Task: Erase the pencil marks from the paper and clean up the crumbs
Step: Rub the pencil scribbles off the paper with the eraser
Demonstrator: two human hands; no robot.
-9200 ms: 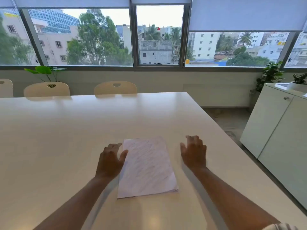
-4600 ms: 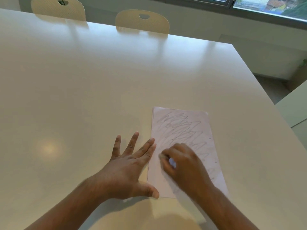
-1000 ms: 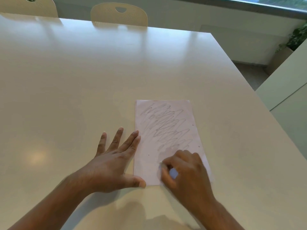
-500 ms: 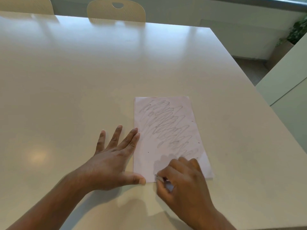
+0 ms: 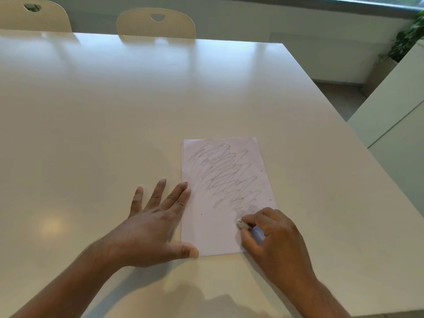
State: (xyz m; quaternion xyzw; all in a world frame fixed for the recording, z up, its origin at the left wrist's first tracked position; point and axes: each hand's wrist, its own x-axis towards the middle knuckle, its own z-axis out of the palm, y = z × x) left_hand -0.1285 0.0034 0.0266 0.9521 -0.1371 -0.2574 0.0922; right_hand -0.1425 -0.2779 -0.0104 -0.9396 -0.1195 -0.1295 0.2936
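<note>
The fingers (image 5: 257,220) of the right hand (image 5: 278,242) are pinched shut on a small eraser (image 5: 241,224), pressed to the near right part of the paper (image 5: 213,230). The left hand (image 5: 153,228) is spread flat, empty, along the sheet's left edge, thumb at its near corner. Short strokes away from that anchor are advised. Farther up, pencil marks (image 5: 227,173) remain; a few crumbs (image 5: 270,199) lie near the right edge.

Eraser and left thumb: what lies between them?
Head view: only bare, already erased paper between the eraser and the left thumb.
</note>
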